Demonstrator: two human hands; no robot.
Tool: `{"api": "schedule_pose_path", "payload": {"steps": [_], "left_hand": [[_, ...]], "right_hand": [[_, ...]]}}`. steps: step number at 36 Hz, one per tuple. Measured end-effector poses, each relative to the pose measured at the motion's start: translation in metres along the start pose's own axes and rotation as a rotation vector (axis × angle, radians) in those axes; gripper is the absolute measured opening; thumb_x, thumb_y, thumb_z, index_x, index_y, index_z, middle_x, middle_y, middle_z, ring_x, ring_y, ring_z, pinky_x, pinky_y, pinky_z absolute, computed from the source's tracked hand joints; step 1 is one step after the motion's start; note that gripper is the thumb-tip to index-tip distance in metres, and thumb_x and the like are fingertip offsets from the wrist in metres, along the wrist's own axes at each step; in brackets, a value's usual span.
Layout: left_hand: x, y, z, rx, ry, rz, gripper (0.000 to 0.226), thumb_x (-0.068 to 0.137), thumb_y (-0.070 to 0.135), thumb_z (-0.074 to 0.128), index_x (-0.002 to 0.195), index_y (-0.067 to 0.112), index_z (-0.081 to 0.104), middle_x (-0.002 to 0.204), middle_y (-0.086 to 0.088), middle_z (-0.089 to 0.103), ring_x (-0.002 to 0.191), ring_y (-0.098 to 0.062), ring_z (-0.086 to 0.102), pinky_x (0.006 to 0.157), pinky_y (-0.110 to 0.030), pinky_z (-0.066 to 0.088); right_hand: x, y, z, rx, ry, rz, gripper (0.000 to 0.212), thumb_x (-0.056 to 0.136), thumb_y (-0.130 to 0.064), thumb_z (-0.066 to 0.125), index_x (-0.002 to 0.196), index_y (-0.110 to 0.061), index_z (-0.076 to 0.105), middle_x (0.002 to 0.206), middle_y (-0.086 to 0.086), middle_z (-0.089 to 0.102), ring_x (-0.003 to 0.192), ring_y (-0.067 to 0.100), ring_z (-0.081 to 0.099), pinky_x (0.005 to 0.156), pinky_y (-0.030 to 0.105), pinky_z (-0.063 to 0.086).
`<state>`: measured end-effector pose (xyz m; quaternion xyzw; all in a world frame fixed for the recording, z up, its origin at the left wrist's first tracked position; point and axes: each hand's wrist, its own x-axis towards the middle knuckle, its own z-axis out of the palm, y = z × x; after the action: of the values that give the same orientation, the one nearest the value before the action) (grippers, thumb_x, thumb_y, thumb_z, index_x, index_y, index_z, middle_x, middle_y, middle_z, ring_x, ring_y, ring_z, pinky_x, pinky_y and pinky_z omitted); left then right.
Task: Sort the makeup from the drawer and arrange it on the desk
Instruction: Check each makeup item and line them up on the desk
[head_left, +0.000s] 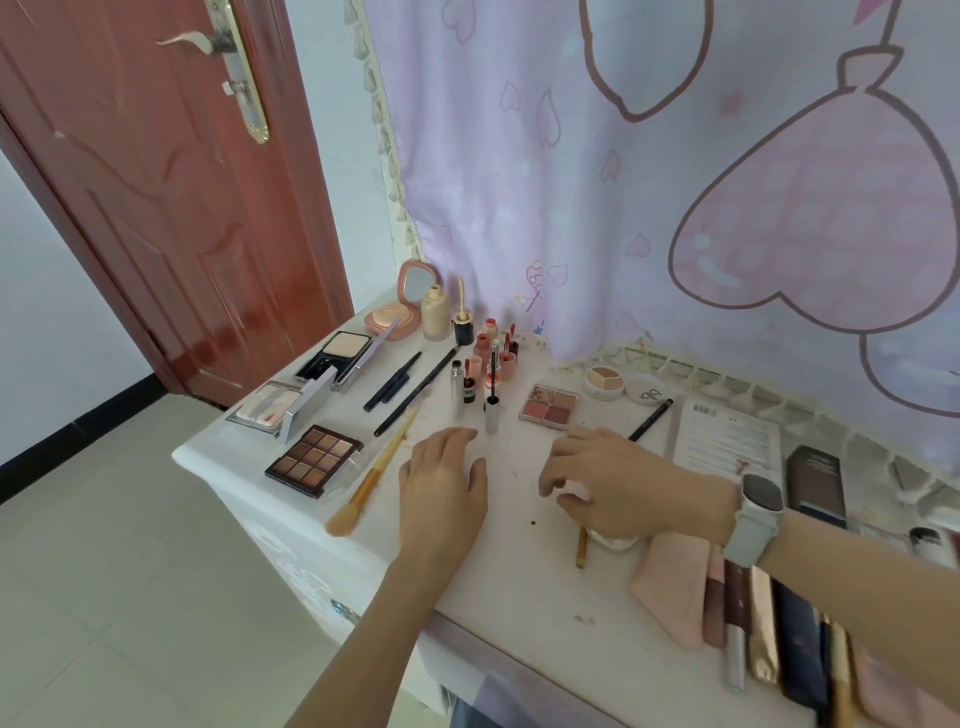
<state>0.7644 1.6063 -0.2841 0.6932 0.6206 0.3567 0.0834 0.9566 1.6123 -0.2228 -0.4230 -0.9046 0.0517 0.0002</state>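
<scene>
On the white desk (519, 597), the left hand (441, 483) rests flat and relaxed; the right hand (623, 483) curls over a small white jar (615, 541), beside open brown eyeshadow palette (313, 460).

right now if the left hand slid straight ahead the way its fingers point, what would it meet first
Probably the upright silver tube just beyond the left hand, which lies flat on the desk with fingertips pointing at the standing lip products. Depth is hard to judge; the neighbouring tube could come first.

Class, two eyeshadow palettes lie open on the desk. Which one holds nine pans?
The dark-framed palette near the desk's left front edge: nine brown pans in a three-by-three grid. The pink palette beyond the right hand shows only four.
</scene>
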Motion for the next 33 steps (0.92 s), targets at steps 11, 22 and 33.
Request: {"api": "schedule_pose_path", "payload": {"steps": [11, 22, 33], "left_hand": [[-0.007, -0.006, 0.003, 0.206, -0.137, 0.082, 0.034, 0.094, 0.028, 0.046, 0.125, 0.019, 0.056, 0.135, 0.001, 0.050, 0.128, -0.019, 0.039, 0.105, -0.034, 0.023], [-0.009, -0.008, 0.002, 0.188, -0.119, 0.083, 0.034, 0.093, 0.028, 0.047, 0.124, 0.019, 0.057, 0.134, 0.001, 0.051, 0.127, -0.018, 0.039, 0.105, -0.034, 0.023], [-0.017, -0.010, -0.008, 0.067, -0.123, 0.091, 0.028, 0.092, 0.018, 0.052, 0.118, 0.014, 0.063, 0.128, -0.002, 0.057, 0.125, -0.020, 0.045, 0.106, -0.034, 0.026]], "right_hand": [[-0.010, -0.027, 0.000, -0.485, -0.174, -0.226, 0.024, 0.083, -0.012, 0.039, 0.107, -0.011, 0.045, 0.103, 0.005, 0.048, 0.090, 0.024, 0.041, 0.075, 0.037, 0.032], [-0.028, -0.025, 0.001, -0.510, -0.185, -0.184, 0.036, 0.076, -0.009, 0.042, 0.112, -0.010, 0.042, 0.107, 0.007, 0.044, 0.091, 0.026, 0.040, 0.074, 0.037, 0.027], [-0.024, -0.029, 0.018, -0.255, -0.120, -0.082, 0.041, 0.092, -0.011, 0.038, 0.133, -0.018, 0.038, 0.131, 0.001, 0.044, 0.113, 0.020, 0.046, 0.094, 0.030, 0.033]]}}
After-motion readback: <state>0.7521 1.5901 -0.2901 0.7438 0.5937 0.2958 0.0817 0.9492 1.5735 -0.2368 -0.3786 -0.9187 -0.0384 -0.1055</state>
